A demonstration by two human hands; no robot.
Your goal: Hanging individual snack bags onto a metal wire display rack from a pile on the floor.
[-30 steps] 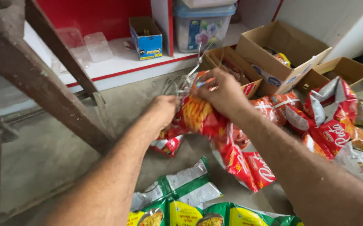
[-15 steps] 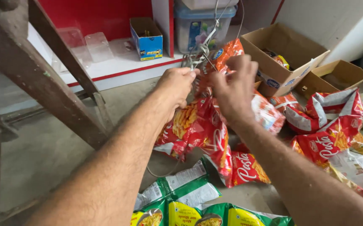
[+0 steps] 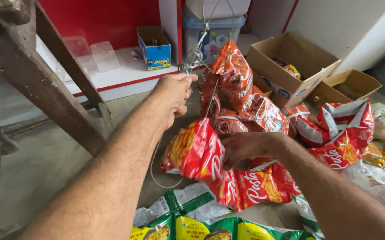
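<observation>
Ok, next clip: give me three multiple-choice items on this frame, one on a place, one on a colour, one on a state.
1. Where is the small blue carton?
A. on the white ledge by the red wall
B. inside a brown cardboard box
C. on the wooden frame

2. What colour are the snack packets at the bottom edge?
A. purple
B. green and yellow
C. black

3. What is the left hand doing?
A. lying flat on the floor
B. closed in a grip on the metal wire hanger
C. holding a box lid

Answers:
1. A, it stands on the white ledge against the red wall.
2. B, green tops and yellow fronts show.
3. B, its fingers pinch the wire, from which red snack packets hang, while the right hand holds one red packet.
</observation>
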